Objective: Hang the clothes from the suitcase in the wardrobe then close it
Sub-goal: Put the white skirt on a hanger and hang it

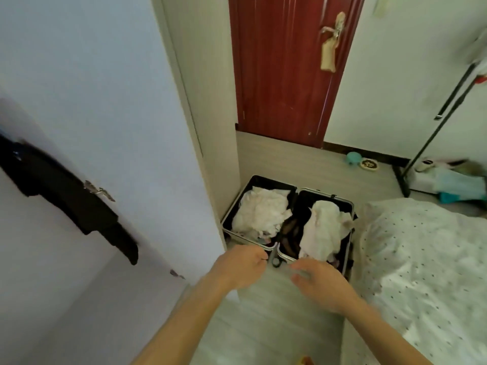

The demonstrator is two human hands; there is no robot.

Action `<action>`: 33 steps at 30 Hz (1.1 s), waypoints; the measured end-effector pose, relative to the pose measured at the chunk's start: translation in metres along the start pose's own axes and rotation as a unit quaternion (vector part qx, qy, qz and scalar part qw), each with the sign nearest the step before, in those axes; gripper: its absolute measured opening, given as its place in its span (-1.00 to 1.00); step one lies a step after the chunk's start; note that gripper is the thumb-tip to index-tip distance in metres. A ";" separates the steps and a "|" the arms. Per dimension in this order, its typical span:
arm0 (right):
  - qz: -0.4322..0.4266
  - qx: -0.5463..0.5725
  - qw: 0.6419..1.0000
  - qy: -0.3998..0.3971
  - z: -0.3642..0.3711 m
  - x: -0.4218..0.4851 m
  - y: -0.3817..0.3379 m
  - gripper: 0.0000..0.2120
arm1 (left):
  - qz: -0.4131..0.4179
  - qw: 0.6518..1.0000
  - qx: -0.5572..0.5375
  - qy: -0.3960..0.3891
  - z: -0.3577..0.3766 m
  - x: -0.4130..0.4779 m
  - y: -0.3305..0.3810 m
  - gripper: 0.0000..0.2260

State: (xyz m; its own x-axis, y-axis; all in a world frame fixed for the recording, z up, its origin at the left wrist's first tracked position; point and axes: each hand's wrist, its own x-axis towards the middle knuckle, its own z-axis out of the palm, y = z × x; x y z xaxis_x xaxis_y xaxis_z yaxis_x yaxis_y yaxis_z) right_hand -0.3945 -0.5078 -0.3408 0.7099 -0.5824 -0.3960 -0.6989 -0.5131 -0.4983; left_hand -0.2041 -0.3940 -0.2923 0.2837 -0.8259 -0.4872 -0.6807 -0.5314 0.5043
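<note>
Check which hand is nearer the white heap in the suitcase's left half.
Left. The left hand is just before the white heap, at the suitcase rim; the right hand is before the other half.

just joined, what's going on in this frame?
A person stands over an open suitcase lying on the floor beside the bed. Nothing looks unpacked yet: white clothes fill both halves, with a dark garment in the middle. The left hand and right hand reach toward the suitcase's near edge. Motion blur hides whether either grips anything.
</note>
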 end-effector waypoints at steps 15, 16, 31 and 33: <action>0.171 0.021 0.984 0.044 -0.136 0.173 0.204 -0.50 | 0.016 0.995 0.070 -0.073 -0.001 0.298 0.092 -0.65; 0.182 0.026 0.982 0.047 -0.142 0.190 0.213 -0.50 | 0.020 0.994 0.077 -0.080 -0.002 0.320 0.094 -0.63; 0.377 0.157 0.913 0.000 -0.087 0.430 0.411 -0.47 | 0.015 0.976 0.155 -0.150 0.077 0.638 0.042 -0.51; 0.394 0.200 0.897 -0.007 -0.042 0.475 0.458 -0.48 | 0.002 0.978 0.164 -0.133 0.128 0.690 0.014 -0.49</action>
State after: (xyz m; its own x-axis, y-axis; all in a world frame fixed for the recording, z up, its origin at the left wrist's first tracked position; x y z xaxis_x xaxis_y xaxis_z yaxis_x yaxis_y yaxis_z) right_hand -0.3807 -1.0459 -0.7249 0.0129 -0.6555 -0.7551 -0.8992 0.3226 -0.2954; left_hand -0.1038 -0.9470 -0.7125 0.1248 -0.7262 -0.6761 -0.8733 -0.4039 0.2726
